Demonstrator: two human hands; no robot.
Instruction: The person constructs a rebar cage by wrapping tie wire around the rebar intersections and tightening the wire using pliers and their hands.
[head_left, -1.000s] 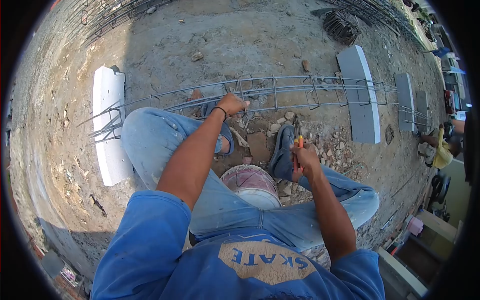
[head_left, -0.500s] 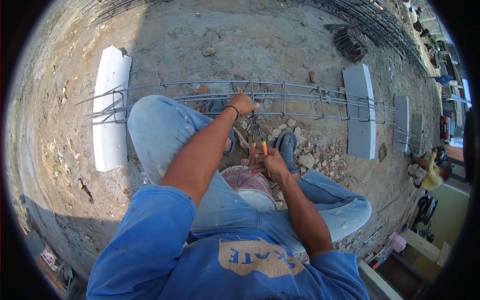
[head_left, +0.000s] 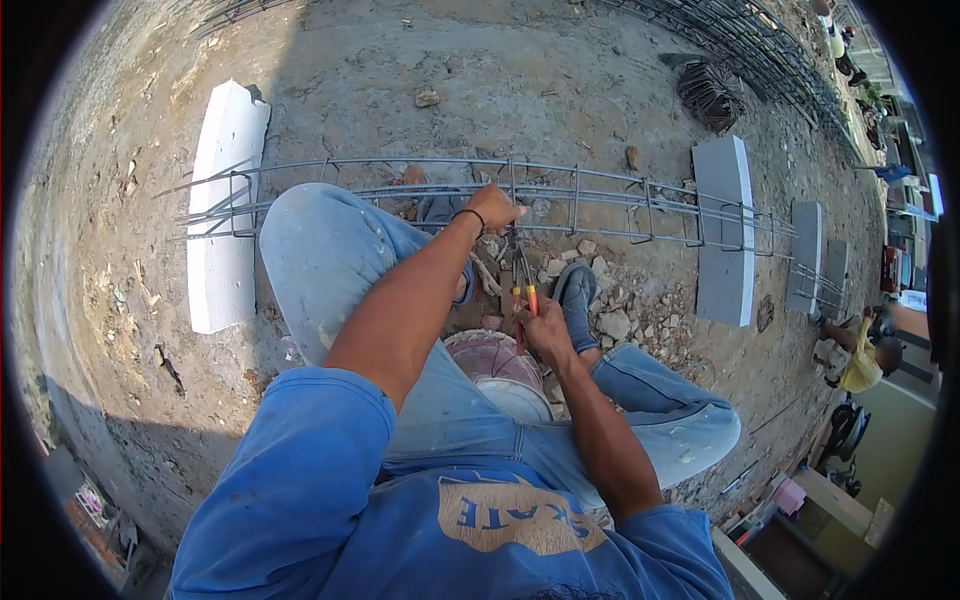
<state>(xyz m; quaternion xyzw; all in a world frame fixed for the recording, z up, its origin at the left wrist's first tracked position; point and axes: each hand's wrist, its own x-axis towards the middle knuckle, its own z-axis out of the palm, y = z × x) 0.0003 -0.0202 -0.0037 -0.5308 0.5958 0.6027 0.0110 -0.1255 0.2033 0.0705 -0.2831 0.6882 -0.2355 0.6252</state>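
A long rebar cage of thin bars and square stirrups runs crosswise in front of me. My left hand is closed at the cage's middle, by a stirrup, with its fingers around the bars; some of its grip is hidden. Below it, my right hand is wrapped around the red and yellow handles of nippers. Their jaws point up at the lower bar beside the stirrup; what lies between them is too small to tell. A stained bucket stands between my legs.
White blocks hold up the cage at left and right. Stone rubble lies by my shoe. A bundle of bent steel and stacked rebar lie at upper right. A person in yellow is farther right.
The nippers' handles have come closer together as my right hand tightened, and the tool stands more upright. My left hand stays on the cage. The view has shifted slightly.
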